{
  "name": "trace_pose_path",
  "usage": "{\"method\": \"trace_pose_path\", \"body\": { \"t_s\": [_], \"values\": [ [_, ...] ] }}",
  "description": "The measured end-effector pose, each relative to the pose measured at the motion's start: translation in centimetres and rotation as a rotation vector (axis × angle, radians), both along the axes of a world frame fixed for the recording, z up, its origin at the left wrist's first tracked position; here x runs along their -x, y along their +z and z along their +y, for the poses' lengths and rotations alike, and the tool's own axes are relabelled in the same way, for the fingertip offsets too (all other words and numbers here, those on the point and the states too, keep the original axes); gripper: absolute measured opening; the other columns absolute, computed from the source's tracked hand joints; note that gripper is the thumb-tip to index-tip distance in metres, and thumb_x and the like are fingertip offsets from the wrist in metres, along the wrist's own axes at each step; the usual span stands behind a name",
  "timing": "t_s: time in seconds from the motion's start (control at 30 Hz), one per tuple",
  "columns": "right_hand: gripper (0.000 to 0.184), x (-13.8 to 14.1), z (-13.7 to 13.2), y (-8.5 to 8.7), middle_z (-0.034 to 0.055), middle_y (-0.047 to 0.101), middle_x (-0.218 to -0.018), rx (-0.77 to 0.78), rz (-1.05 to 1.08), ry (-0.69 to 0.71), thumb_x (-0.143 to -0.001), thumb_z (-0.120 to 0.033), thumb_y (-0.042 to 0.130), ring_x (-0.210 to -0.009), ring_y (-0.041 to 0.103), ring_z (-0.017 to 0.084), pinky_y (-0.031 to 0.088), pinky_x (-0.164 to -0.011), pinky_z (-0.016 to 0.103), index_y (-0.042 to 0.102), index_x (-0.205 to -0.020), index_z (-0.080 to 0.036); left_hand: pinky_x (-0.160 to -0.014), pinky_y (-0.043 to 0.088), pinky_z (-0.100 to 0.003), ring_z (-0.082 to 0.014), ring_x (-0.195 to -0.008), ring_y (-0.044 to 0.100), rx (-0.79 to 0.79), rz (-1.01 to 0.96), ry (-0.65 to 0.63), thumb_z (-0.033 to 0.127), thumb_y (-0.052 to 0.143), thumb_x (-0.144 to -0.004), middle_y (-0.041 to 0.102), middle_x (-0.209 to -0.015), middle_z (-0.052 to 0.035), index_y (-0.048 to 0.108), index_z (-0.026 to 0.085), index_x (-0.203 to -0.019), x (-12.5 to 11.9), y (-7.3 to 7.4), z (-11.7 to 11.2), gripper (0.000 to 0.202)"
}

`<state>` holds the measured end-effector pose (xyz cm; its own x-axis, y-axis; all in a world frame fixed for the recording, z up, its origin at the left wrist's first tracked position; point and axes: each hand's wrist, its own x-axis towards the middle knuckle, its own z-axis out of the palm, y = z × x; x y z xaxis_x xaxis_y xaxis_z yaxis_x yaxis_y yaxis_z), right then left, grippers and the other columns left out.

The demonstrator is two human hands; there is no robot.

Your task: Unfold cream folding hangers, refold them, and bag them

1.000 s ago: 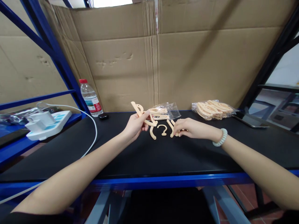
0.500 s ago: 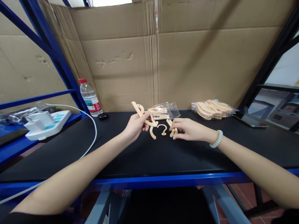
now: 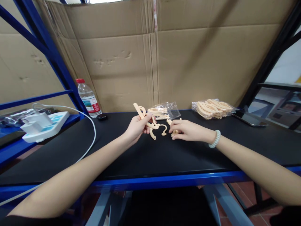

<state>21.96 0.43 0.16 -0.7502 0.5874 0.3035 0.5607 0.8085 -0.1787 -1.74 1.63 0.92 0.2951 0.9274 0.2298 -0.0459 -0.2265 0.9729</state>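
Note:
My left hand (image 3: 135, 128) is closed round a beige plastic hanger piece (image 3: 140, 110), held tilted above the black table (image 3: 150, 153). My right hand (image 3: 185, 130), with a pale bead bracelet at the wrist, pinches another beige piece (image 3: 171, 126) just to the right. Between the two hands a small beige hook (image 3: 164, 129) and a curved beige strip (image 3: 152, 135) lie on the table. Behind them sits a clear bag (image 3: 164, 111) with a few more beige pieces.
A fuller clear bag of beige pieces (image 3: 213, 108) lies at the back right, a dark tablet (image 3: 250, 118) beside it. At the left stand a water bottle (image 3: 87, 98), a small black object (image 3: 102, 117), a white power strip (image 3: 43, 125) and a white cable (image 3: 90, 141). Cardboard lines the back.
My right hand has moved left toward my left hand with its beige piece lifted off the table. My left hand has stayed in place.

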Motion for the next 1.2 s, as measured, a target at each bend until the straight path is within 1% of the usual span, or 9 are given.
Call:
{"method": "trace_pose_path", "body": {
  "t_s": [0.17, 0.3, 0.43, 0.57, 0.67, 0.8, 0.93, 1.07, 1.2],
  "values": [
    [0.024, 1.4, -1.7, 0.7, 0.0038, 0.063, -0.081, -0.021, 0.371, -0.112, -0.089, -0.035, 0.057, -0.067, 0.054, 0.012, 0.045, -0.063, 0.026, 0.066, -0.101, -0.016, -0.032, 0.031, -0.013, -0.0017, -0.033, 0.043, -0.137, 0.072, 0.031, 0.034, 0.06, -0.086, 0.063, -0.067, -0.0025, 0.056, 0.011, -0.085, -0.8, 0.1, -1.3, 0.024],
    [0.029, 2.8, -2.9, 0.9, 0.0045, 0.066, -0.086, 0.186, 0.652, -0.133, -0.089, -0.036, 0.056, -0.072, 0.058, 0.013, 0.045, -0.059, 0.023, 0.062, -0.11, -0.018, -0.034, 0.038, -0.016, -0.0099, -0.043, 0.057, -0.206, 0.221, -0.084, 0.033, 0.066, -0.081, 0.064, -0.067, -0.0005, 0.051, 0.014, -0.105, -1.4, -0.1, -2.6, 0.034],
    [0.027, 3.6, -3.2, 0.7, 0.0061, 0.067, -0.089, 0.425, 0.804, -0.12, -0.085, -0.037, 0.06, -0.059, 0.055, 0.009, 0.041, -0.046, 0.021, 0.062, -0.101, -0.016, -0.051, 0.052, -0.023, -0.0156, -0.06, 0.066, -0.28, 0.346, -0.163, 0.03, 0.071, -0.075, 0.064, -0.07, 0.0012, 0.049, 0.017, -0.106, -1.6, -0.2, -3.4, 0.04],
    [0.022, 3.7, -2.9, 0.3, 0.0001, 0.06, -0.068, 0.517, 0.861, -0.114, -0.083, -0.037, 0.061, -0.048, 0.048, 0.006, 0.038, -0.041, 0.019, 0.061, -0.084, -0.015, -0.052, 0.052, -0.025, -0.015, -0.055, 0.064, -0.294, 0.402, -0.138, 0.031, 0.073, -0.072, 0.063, -0.065, 0.0036, 0.046, 0.018, -0.101, -1.4, -0.2, -3.3, 0.041],
    [0.024, 3.6, -2.7, 0.2, -0.0017, 0.055, -0.067, 0.518, 0.877, -0.112, -0.087, -0.038, 0.056, -0.049, 0.049, 0.006, 0.042, -0.044, 0.02, 0.055, -0.079, -0.016, -0.05, 0.049, -0.022, -0.0128, -0.053, 0.061, -0.345, 0.395, -0.076, 0.034, 0.072, -0.073, 0.063, -0.065, 0.0032, 0.047, 0.018, -0.1, -1.1, 0.0, -2.7, 0.04],
    [0.025, 3.6, -2.6, 0.4, -0.0015, 0.053, -0.072, 0.554, 0.933, -0.1, -0.088, -0.041, 0.054, -0.056, 0.052, 0.008, 0.048, -0.048, 0.022, 0.053, -0.083, -0.017, -0.046, 0.04, -0.018, -0.0095, -0.048, 0.054, -0.394, 0.372, -0.009, 0.036, 0.067, -0.078, 0.061, -0.059, 0.0036, 0.05, 0.016, -0.101, -0.7, 0.2, -2.0, 0.035],
    [0.03, 3.8, -2.8, 0.6, 0.0005, 0.057, -0.08, 0.661, 1.014, -0.097, -0.08, -0.037, 0.067, -0.068, 0.059, 0.012, 0.053, -0.052, 0.023, 0.051, -0.098, -0.019, -0.047, 0.039, -0.017, -0.0091, -0.048, 0.054, -0.432, 0.402, -0.028, 0.035, 0.063, -0.082, 0.059, -0.058, 0.0038, 0.053, 0.016, -0.105, -0.7, -0.1, -2.0, 0.032],
    [0.039, 3.8, -2.8, 0.6, -0.0029, 0.056, -0.069, 0.752, 0.99, -0.083, -0.079, -0.034, 0.069, -0.054, 0.051, 0.007, 0.045, -0.044, 0.019, 0.05, -0.109, -0.019, -0.046, 0.039, -0.017, -0.0086, -0.046, 0.052, -0.486, 0.435, -0.027, 0.033, 0.061, -0.084, 0.059, -0.056, 0.004, 0.055, 0.016, -0.111, -0.9, -0.3, -2.4, 0.032],
    [0.038, 3.6, -2.7, 0.6, -0.0051, 0.053, -0.066, 0.843, 1.01, -0.016, -0.079, -0.035, 0.069, -0.048, 0.039, 0.003, 0.037, -0.041, 0.017, 0.052, -0.107, -0.017, -0.046, 0.04, -0.017, -0.0087, -0.045, 0.053, -0.505, 0.429, 0.019, 0.034, 0.058, -0.086, 0.058, -0.054, 0.0035, 0.058, 0.015, -0.109, -1.0, -0.2, -2.7, 0.03]
  ]
}}
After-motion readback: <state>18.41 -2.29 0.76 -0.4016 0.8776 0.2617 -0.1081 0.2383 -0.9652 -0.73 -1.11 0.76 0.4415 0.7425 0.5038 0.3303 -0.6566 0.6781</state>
